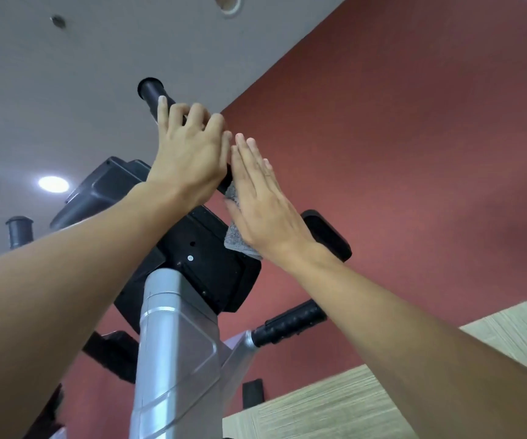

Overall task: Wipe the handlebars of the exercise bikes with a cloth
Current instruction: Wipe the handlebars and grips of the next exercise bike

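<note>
High above the camera, which is tilting steeply upward, a black foam-covered handlebar [154,93] is slanting across the middle of the head view, its round end cap pointing toward the grey ceiling [65,74]. The left hand [189,147] is gripping this handlebar just below the end cap, its fingers curling over the top of the bar. Just beside it, the right hand [262,198] is lying flat with its fingers straight and close together, pressing a grey cloth [238,236] against the lower stretch of the same handlebar. The cloth is showing along the left edge of the palm and hanging out below the heel of the hand. The fingertips of the two hands are nearly touching.

Behind and below the hands, the black console housing [192,248] of the exercise bike is sitting on top of a silver column [173,343] that is rising from the bottom of the frame. A second black grip [290,321] is sticking out to the right of the column, lower down, and another grip end [19,231] is standing at the far left. A dark red wall [414,153] is filling the right side, with a pale wood-grain panel [350,400] beneath it. A round ceiling light [53,184] is glowing at the left.
</note>
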A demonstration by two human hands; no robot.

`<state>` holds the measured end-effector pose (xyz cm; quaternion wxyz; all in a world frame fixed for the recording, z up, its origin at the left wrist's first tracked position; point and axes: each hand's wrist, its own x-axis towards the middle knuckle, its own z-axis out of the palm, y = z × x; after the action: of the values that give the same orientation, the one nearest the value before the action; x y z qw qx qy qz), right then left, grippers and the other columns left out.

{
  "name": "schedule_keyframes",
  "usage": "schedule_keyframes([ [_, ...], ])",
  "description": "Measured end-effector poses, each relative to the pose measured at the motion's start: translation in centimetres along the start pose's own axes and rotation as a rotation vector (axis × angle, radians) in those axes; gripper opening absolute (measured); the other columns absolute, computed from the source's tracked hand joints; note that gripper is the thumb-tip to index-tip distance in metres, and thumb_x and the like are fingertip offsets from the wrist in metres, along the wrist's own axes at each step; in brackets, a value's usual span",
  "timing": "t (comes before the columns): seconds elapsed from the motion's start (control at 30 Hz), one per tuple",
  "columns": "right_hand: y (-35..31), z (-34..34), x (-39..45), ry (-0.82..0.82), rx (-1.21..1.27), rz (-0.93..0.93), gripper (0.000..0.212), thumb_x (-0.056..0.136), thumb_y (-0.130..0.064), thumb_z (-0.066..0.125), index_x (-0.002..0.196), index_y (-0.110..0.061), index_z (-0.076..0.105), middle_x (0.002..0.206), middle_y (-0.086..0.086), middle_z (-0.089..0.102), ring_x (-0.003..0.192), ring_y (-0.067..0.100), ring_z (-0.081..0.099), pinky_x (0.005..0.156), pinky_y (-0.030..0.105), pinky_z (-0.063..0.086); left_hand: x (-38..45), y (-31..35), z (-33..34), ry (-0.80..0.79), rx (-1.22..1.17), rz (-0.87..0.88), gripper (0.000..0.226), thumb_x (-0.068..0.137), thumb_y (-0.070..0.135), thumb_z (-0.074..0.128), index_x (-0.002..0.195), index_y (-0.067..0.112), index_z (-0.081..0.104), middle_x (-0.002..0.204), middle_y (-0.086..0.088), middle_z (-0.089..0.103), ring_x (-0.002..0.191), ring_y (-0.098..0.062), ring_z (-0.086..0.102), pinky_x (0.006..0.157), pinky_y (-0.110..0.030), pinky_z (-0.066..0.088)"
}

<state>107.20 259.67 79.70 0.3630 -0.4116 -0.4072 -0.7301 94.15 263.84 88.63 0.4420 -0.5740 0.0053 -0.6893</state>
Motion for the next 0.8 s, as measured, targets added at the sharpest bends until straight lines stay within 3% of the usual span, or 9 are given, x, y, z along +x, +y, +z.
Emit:
schedule_keyframes([
  [0.13,3.4,1.1,-4.5,0.051,-0.171,-0.048,0.069,0.107,-0.024,0.049,0.159,0.005,0.015,0.169,0.022,0.012,0.158,0.031,0.011,0.128,0.045,0.021,-0.1,0.0,-0.5,-0.056,0.058,0.047,0.059,0.100,0.048,0.031,0.103,0.008,0.074,0.118,-0.016,0.057,0.126,-0.043,0.041,0.122,-0.060,0.003],
  [0.23,6.2,1.4,-9.0,0.027,-0.179,0.016,0.078,0.104,-0.024,0.056,0.159,0.002,0.006,0.170,0.020,0.005,0.158,0.029,0.010,0.126,0.044,0.021,-0.1,0.5,-1.2,-0.127,0.067,0.060,0.062,0.088,0.067,0.035,0.087,0.023,0.079,0.108,-0.009,0.057,0.120,-0.038,0.040,0.122,-0.058,0.002],
  [0.37,7.2,1.6,-11.3,-0.049,-0.097,0.150,0.083,0.104,-0.032,0.046,0.159,-0.006,-0.011,0.170,0.012,-0.012,0.158,0.022,-0.001,0.127,0.042,0.015,0.1,0.3,-1.9,-0.186,0.061,0.078,0.064,0.076,0.080,0.035,0.079,0.032,0.079,0.107,-0.004,0.057,0.119,-0.036,0.037,0.121,-0.058,0.002],
  [0.43,6.5,0.8,-10.8,-0.089,-0.069,0.187,0.078,0.105,-0.037,0.038,0.159,-0.003,-0.009,0.170,0.013,-0.013,0.159,0.022,-0.004,0.128,0.042,0.011,0.2,0.5,-2.0,-0.206,0.105,0.072,0.069,0.071,0.086,0.034,0.079,0.034,0.078,0.104,-0.004,0.057,0.119,-0.037,0.037,0.121,-0.058,0.003],
  [0.6,4.1,-1.9,-5.4,-0.270,0.054,0.142,0.073,0.109,-0.040,0.031,0.160,0.003,0.001,0.171,0.015,-0.008,0.158,0.021,-0.012,0.129,0.037,-0.003,0.9,0.7,-3.4,-0.391,0.211,0.161,0.077,0.074,0.094,0.022,0.070,0.033,0.068,0.067,0.001,0.055,0.102,-0.030,0.044,0.115,-0.054,0.020],
  [0.67,4.7,-3.1,-4.3,-0.384,0.062,0.093,0.072,0.109,-0.042,0.032,0.161,0.001,0.007,0.171,0.013,0.002,0.156,0.014,-0.010,0.129,0.036,-0.002,1.7,1.7,-4.2,-0.498,0.283,0.198,0.077,0.082,0.089,0.024,0.072,0.026,0.067,0.066,0.000,0.056,0.087,-0.025,0.055,0.096,-0.044,0.041],
  [0.73,6.2,-4.5,-5.2,-0.505,0.079,0.150,0.070,0.108,-0.045,0.032,0.162,-0.006,0.011,0.171,0.010,0.008,0.155,0.010,-0.006,0.129,0.034,0.000,2.3,3.6,-4.5,-0.564,0.393,0.204,0.070,0.090,0.078,0.027,0.070,0.019,0.060,0.070,-0.004,0.054,0.076,-0.026,0.056,0.073,-0.036,0.040],
  [0.8,7.6,-5.6,-6.6,-0.590,0.101,0.250,0.070,0.106,-0.048,0.029,0.164,-0.017,0.005,0.172,0.003,0.003,0.155,0.010,-0.005,0.129,0.037,0.005,2.5,5.0,-4.1,-0.589,0.494,0.228,0.066,0.095,0.067,0.024,0.067,0.015,0.053,0.072,-0.006,0.053,0.074,-0.026,0.055,0.069,-0.035,0.036],
])
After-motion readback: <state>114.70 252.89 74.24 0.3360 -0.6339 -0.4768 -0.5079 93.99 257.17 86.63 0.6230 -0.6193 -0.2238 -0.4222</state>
